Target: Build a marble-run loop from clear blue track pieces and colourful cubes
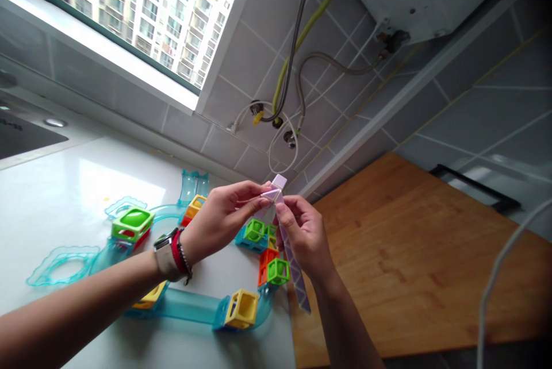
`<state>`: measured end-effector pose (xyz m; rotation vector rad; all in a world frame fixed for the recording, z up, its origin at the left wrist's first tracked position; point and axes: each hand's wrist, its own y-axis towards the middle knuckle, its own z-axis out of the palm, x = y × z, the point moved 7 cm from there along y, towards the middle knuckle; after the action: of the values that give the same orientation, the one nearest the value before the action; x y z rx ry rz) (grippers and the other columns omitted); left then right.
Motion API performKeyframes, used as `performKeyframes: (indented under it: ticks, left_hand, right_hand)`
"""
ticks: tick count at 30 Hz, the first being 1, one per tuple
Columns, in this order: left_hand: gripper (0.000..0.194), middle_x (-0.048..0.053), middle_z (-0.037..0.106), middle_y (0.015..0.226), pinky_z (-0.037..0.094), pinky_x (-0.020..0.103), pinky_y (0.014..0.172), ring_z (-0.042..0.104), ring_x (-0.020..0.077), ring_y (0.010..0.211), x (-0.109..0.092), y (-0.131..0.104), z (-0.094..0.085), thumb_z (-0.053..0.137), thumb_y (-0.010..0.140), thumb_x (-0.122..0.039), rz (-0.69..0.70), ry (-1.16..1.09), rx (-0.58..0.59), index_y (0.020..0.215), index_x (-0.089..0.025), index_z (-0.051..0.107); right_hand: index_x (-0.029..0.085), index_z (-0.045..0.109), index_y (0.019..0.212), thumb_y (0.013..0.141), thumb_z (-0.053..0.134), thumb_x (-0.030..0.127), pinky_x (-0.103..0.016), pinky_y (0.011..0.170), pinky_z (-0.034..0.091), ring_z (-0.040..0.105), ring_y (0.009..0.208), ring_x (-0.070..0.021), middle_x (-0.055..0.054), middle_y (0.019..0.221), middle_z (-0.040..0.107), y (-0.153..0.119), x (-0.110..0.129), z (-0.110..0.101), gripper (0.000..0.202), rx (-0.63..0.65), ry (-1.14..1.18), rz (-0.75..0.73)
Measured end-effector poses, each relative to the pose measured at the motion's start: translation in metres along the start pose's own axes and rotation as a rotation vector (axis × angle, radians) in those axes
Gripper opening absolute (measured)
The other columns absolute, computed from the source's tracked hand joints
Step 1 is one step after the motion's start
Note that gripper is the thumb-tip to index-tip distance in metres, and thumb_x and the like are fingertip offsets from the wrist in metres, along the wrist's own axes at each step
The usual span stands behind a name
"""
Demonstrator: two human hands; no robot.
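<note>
A lilac and white twist snake puzzle point(297, 283) made of triangular wedges is held in the air between both hands. Its long straight tail hangs down past my right palm, while its upper end is folded into a small bent cluster. The fingertips of my left hand point(233, 205) pinch the folded wedges at the top. Just below the bend, my right hand point(304, 228) grips the straight part with thumb and fingers. The wrist on the left wears a watch point(167, 239) and a red bracelet point(176, 251). Fingers partly hide the folded end.
Beneath the hands, a translucent blue toy track point(190, 306) with green, orange and yellow cube blocks point(242, 308) spreads over the white countertop point(103, 185). A wooden board point(409, 254) lies to the right. Hoses point(284, 76) run along the tiled wall near the window.
</note>
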<state>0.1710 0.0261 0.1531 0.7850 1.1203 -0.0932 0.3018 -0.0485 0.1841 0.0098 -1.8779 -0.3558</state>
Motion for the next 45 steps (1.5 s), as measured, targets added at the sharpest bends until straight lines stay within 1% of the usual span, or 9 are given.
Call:
performKeyframes:
  ticks: [7,14,23,27,31,35,38,41,45]
  left_hand:
    - [0.039,0.013,0.075,0.126,0.059,0.044,0.100,0.072,0.0307,0.114,0.002,0.006,-0.002,0.073,0.091,-0.039,-0.047,-0.002,0.036,0.123,-0.017,0.073]
    - [0.031,0.017,0.066,0.140,0.048,0.047,0.112,0.049,0.0370,0.143,0.008,0.012,-0.011,0.074,0.088,-0.047,-0.070,0.208,0.091,0.098,-0.018,0.078]
    - [0.040,0.010,0.075,0.105,0.061,0.035,0.078,0.073,0.0276,0.100,0.035,0.010,-0.005,0.071,0.088,-0.053,-0.286,-0.009,0.109,0.104,-0.016,0.068]
    - [0.040,0.012,0.069,0.129,0.062,0.034,0.075,0.072,0.0295,0.106,0.041,0.009,-0.005,0.078,0.082,-0.053,-0.309,-0.063,0.032,0.093,-0.017,0.066]
    - [0.039,0.015,0.047,0.157,0.063,0.035,0.080,0.070,0.0316,0.114,0.042,0.008,-0.011,0.082,0.079,-0.049,-0.167,-0.079,-0.149,0.091,-0.015,0.067]
    - [0.040,0.014,0.047,0.158,0.064,0.035,0.080,0.071,0.0299,0.111,0.046,0.008,-0.016,0.081,0.081,-0.049,-0.148,-0.154,-0.223,0.098,-0.016,0.065]
    - [0.042,0.013,0.059,0.145,0.065,0.033,0.075,0.072,0.0284,0.107,0.043,0.010,-0.020,0.079,0.082,-0.053,-0.198,-0.170,-0.220,0.099,-0.017,0.065]
    - [0.041,0.012,0.064,0.138,0.065,0.033,0.078,0.073,0.0256,0.103,0.030,0.012,-0.021,0.078,0.083,-0.052,-0.184,-0.181,-0.187,0.100,-0.017,0.065]
    - [0.040,0.013,0.057,0.148,0.065,0.034,0.081,0.074,0.0251,0.102,0.018,0.009,-0.020,0.082,0.081,-0.047,-0.132,-0.224,-0.207,0.100,-0.016,0.064]
  right_hand:
    - [0.017,0.068,0.101,0.092,0.072,0.046,-0.021,0.045,0.043,0.051,0.049,-0.0084,0.003,0.071,0.061,0.007,-0.017,-0.003,0.031,0.052,0.091,0.078]
    - [0.016,0.074,0.098,0.087,0.077,0.042,-0.022,0.054,0.041,0.052,0.060,-0.0102,0.000,0.074,0.065,0.007,-0.031,-0.010,0.029,0.147,0.012,0.132]
    - [0.019,0.075,0.097,0.093,0.068,0.036,-0.027,0.065,0.045,0.062,0.071,-0.0163,-0.002,0.081,0.071,0.014,-0.004,-0.011,0.018,0.068,-0.621,-0.131]
    - [0.018,0.071,0.096,0.092,0.066,0.023,-0.029,0.075,0.047,0.065,0.081,-0.0188,-0.004,0.090,0.071,0.014,0.011,-0.003,0.008,-0.043,-0.859,-0.306]
    - [0.018,0.067,0.098,0.094,0.062,0.020,-0.033,0.081,0.050,0.067,0.090,-0.0233,-0.008,0.095,0.070,0.013,0.008,0.009,0.007,-0.171,-0.939,-0.279]
    - [0.020,0.065,0.110,0.092,0.066,0.030,-0.036,0.085,0.055,0.069,0.098,-0.0262,-0.012,0.108,0.070,0.011,-0.004,0.015,0.021,-0.231,-0.700,-0.192]
    - [0.022,0.060,0.116,0.092,0.066,0.047,-0.031,0.063,0.058,0.070,0.071,-0.0198,-0.007,0.099,0.072,0.013,-0.031,0.019,0.035,-0.010,-0.135,0.125]
    - [0.019,0.060,0.102,0.093,0.060,0.060,-0.021,0.041,0.046,0.052,0.044,-0.0094,0.000,0.076,0.067,0.006,-0.043,0.034,0.042,0.260,0.431,0.452]
    - [0.017,0.058,0.084,0.093,0.065,0.056,-0.013,0.033,0.028,0.030,0.038,-0.0022,0.004,0.063,0.058,0.004,-0.033,0.044,0.041,0.320,0.627,0.482]
